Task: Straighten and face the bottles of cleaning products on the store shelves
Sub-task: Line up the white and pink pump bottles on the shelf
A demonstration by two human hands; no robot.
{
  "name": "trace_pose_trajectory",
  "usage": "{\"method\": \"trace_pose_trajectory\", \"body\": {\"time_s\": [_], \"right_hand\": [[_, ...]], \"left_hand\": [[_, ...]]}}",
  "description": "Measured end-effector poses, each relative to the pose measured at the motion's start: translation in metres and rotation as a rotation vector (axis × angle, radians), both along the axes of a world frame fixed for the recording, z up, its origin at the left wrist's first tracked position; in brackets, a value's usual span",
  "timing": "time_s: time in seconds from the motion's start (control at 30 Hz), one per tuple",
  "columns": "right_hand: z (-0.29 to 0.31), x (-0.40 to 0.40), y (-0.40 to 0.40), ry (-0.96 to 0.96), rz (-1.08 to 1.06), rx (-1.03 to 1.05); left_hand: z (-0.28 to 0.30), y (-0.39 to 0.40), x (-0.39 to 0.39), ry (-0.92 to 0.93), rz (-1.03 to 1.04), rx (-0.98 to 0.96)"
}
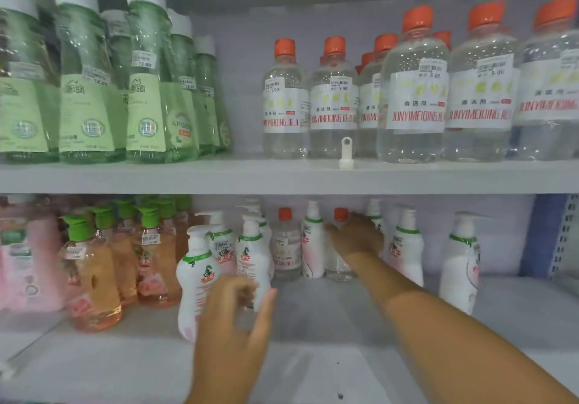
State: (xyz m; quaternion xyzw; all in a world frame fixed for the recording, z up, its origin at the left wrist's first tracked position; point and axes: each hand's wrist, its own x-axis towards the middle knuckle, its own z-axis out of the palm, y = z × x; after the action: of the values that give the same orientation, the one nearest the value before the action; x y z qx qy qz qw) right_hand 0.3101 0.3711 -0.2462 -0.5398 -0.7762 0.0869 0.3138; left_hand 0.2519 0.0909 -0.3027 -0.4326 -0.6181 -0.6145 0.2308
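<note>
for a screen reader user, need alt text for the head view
A right hand grips a clear bottle at the back of the lower shelf, while the left hand reaches for a white pump bottle in front. Green and clear bottles line the shelf above.

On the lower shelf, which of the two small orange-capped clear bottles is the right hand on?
The right one, standing between white pump bottles. The right hand covers its side; the left orange-capped bottle stands untouched.
</note>
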Motion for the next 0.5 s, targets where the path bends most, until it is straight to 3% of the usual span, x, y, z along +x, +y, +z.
{"method": "trace_pose_trajectory", "body": {"time_s": [0.1,0.17,0.33,0.5], "right_hand": [[0.003,0.013,-0.013,0.034,0.002,-0.023],[-0.001,0.026,-0.027,0.117,0.044,-0.010],[-0.009,0.074,-0.048,0.263,0.219,-0.051],[-0.012,0.118,-0.061,0.171,0.268,-0.107]], "left_hand": [[0.030,0.054,0.012,-0.120,-0.260,-0.115],[0.054,0.100,0.001,-0.171,-0.215,-0.189],[0.092,0.185,-0.040,-0.366,0.013,-0.582],[0.092,0.197,-0.059,-0.134,0.167,-0.874]]}}
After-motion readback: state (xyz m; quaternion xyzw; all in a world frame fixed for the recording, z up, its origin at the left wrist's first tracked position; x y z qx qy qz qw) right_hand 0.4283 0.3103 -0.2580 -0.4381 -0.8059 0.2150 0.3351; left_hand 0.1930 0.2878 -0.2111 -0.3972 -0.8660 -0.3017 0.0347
